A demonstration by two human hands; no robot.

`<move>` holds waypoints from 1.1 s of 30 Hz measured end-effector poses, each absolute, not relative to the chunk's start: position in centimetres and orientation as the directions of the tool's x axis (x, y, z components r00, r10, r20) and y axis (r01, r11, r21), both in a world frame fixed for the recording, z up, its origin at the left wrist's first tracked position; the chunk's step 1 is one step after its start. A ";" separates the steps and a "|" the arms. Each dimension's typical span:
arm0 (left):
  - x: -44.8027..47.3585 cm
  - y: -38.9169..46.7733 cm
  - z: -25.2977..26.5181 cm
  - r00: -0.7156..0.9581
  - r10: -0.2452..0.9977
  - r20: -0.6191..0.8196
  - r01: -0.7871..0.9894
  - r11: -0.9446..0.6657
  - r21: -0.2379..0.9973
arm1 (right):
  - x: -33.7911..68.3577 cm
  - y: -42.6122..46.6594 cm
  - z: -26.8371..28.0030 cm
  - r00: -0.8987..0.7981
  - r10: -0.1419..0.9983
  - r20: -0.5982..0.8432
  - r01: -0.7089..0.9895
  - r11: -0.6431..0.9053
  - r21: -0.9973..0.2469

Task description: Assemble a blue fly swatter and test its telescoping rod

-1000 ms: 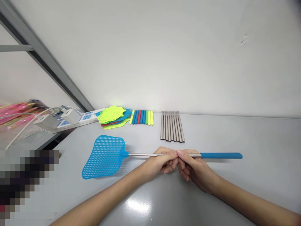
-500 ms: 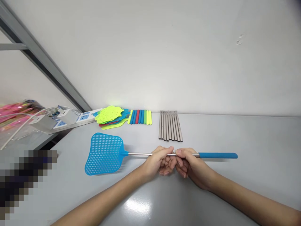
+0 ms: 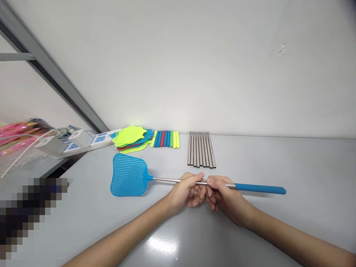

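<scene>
Far left, white power strip (image 3: pixel 101 139), then stack of yellow, blue and red mesh heads (image 3: pixel 129 135) on surface (image 3: pixel 278 159). In front, blue swatter (image 3: pixel 129 176) extends crosswise, held over surface; row of coloured grips (image 3: pixel 162 139) lies behind it. Left hand (image 3: pixel 187 193) has fingers clamped on metal shaft (image 3: pixel 167 180), metal tubes (image 3: pixel 201 152) lined up beyond. Right hand (image 3: pixel 226 196), just beside, has fingers clamped on same shaft near blue handle (image 3: pixel 260 188), far right.
</scene>
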State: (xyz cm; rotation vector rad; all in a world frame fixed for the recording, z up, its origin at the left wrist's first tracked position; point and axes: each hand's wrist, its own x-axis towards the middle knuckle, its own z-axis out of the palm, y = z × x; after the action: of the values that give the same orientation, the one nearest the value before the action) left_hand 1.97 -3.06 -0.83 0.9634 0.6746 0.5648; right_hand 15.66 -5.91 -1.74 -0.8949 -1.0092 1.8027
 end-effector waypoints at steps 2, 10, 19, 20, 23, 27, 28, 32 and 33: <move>2.0 -3.1 -0.8 0.659 0.700 -0.274 -0.134 0.468 0.873 | 15.6 -5.9 -1.8 -0.382 0.909 -0.167 -0.338 -0.306 -0.890; 2.0 -3.1 -0.8 0.662 0.697 -0.276 -0.111 0.455 0.883 | 15.6 -5.9 -1.5 -0.376 0.908 -0.183 -0.347 -0.322 -0.881; 1.8 -3.0 -0.9 0.660 0.702 -0.268 -0.105 0.439 0.892 | 15.9 -5.6 -1.3 -0.409 0.892 -0.192 -0.372 -0.355 -0.858; 1.9 -3.0 -0.9 0.659 0.704 -0.267 -0.109 0.440 0.891 | 15.9 -5.6 -1.3 -0.412 0.891 -0.191 -0.374 -0.357 -0.856; 1.9 -3.0 -0.8 0.656 0.705 -0.270 -0.121 0.451 0.884 | 15.9 -5.6 -1.1 -0.411 0.889 -0.202 -0.374 -0.366 -0.852; 2.0 -3.0 -0.7 0.658 0.702 -0.273 -0.137 0.467 0.874 | 15.9 -5.5 -1.0 -0.416 0.885 -0.211 -0.373 -0.377 -0.848; 2.0 -3.0 -0.7 0.658 0.702 -0.273 -0.141 0.470 0.871 | 15.9 -5.5 -1.1 -0.417 0.885 -0.208 -0.375 -0.375 -0.848; 2.0 -2.9 -0.8 0.663 0.700 -0.266 -0.151 0.474 0.868 | 16.0 -5.5 -1.2 -0.419 0.886 -0.198 -0.379 -0.369 -0.849; 2.0 -2.9 -0.8 0.665 0.698 -0.264 -0.151 0.472 0.868 | 16.0 -5.5 -1.2 -0.420 0.885 -0.198 -0.378 -0.369 -0.849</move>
State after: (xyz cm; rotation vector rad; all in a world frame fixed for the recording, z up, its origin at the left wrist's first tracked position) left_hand 2.01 -2.89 -0.81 0.9433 0.6678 0.5698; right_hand 15.96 -5.53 -1.18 -0.8494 -0.9394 1.8937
